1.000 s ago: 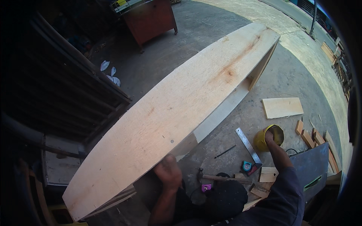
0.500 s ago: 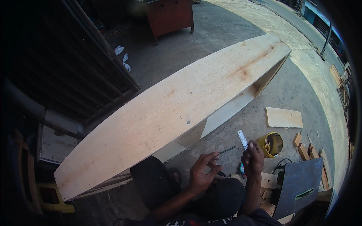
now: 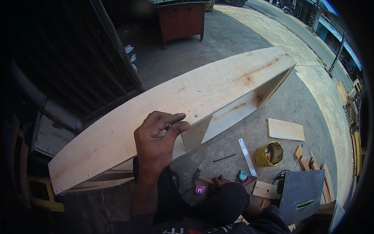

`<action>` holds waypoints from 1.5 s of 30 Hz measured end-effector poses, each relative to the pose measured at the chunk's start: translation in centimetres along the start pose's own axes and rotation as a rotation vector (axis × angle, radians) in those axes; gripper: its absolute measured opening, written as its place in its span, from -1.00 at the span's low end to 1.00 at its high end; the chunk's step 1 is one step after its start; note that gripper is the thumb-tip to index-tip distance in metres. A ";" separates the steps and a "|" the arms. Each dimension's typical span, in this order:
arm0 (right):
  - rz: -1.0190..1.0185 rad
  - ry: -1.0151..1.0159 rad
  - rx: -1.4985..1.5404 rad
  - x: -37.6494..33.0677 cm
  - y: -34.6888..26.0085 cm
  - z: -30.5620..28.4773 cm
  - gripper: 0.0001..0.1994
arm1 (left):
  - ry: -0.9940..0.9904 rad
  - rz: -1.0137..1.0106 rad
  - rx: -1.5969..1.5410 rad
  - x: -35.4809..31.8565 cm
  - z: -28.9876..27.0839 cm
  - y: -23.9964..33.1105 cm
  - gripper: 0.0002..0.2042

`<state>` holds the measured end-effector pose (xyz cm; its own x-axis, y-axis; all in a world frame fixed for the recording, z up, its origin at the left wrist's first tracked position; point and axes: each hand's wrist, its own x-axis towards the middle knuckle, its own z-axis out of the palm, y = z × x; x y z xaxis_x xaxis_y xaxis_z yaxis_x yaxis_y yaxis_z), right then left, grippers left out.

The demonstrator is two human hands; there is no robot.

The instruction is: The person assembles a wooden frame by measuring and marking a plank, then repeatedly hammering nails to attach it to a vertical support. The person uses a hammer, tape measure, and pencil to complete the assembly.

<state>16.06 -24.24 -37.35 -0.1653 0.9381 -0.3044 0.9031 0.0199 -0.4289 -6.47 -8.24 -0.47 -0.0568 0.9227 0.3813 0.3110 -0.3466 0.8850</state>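
A long wooden box frame (image 3: 218, 84) with a curved back edge lies across the middle, its pale plywood face up. Over its front edge my left hand (image 3: 156, 138) is closed in a pinch on a nail (image 3: 168, 124), mostly hidden by the fingers. Down on the floor, my right hand (image 3: 220, 180) is closed round the handle end of a hammer (image 3: 205, 179); my knee partly covers that hand. A dark pencil-like rod (image 3: 224, 158) lies on the concrete beyond the hammer. Beside the hammer sits a pink tape measure (image 3: 200, 189).
On the floor to the right are a metal square (image 3: 247, 158), a teal tape measure (image 3: 242, 176), a yellow container (image 3: 268, 154) and a loose board (image 3: 285, 129). A dark table-saw top (image 3: 302, 195) stands nearer, by wood offcuts (image 3: 304, 162). A red cabinet (image 3: 181, 21) stands behind.
My left hand has put down the dark rod, taken the nail and moved up over the frame. My right hand has dropped to the hammer on the floor. The view has shifted slightly.
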 end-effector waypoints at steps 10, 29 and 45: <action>0.142 0.317 0.432 -1.4 -1.1 -13.9 -0.64 | -0.029 0.000 0.508 1.9 1.1 -0.3 -0.62; -0.502 0.447 -0.296 -3.1 -17.2 -42.3 -0.31 | -0.064 0.094 0.644 1.7 1.2 -1.6 -0.73; -0.505 0.254 -0.454 -3.2 -17.9 -43.4 -0.41 | -0.213 -0.032 1.165 -1.2 -4.1 -1.1 0.09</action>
<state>17.64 -12.60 8.18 -0.5582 0.8269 0.0682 0.8257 0.5617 -0.0526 -10.60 -9.64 -0.79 0.0445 0.9759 0.2138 0.9953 -0.0618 0.0748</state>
